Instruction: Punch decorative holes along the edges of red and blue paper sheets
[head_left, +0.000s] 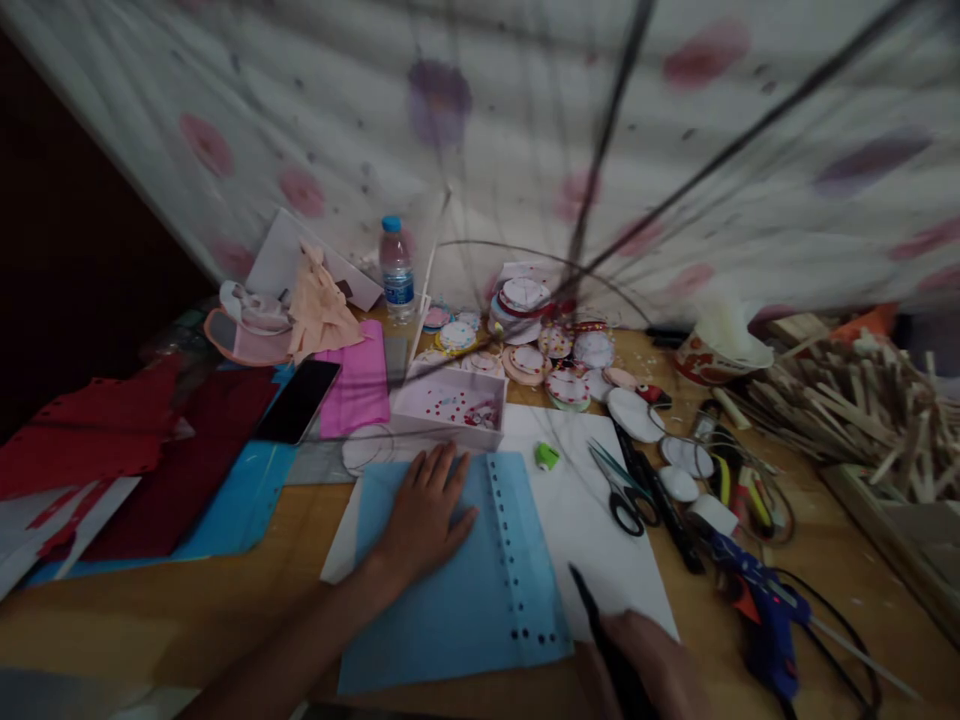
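"Where's your one blue sheet [439, 620]?"
"Six o'clock from one pale box [448, 432], under your flat left hand [429, 505]; your right hand [649, 650], four o'clock from that, grips one black tool [591, 606]."

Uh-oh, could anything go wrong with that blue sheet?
Maybe! The blue sheet could slip, since only the left hand rests on it. The right hand holds a dark pointed thing that might scratch the sheet. The scissors lie near that hand, which might bump them.
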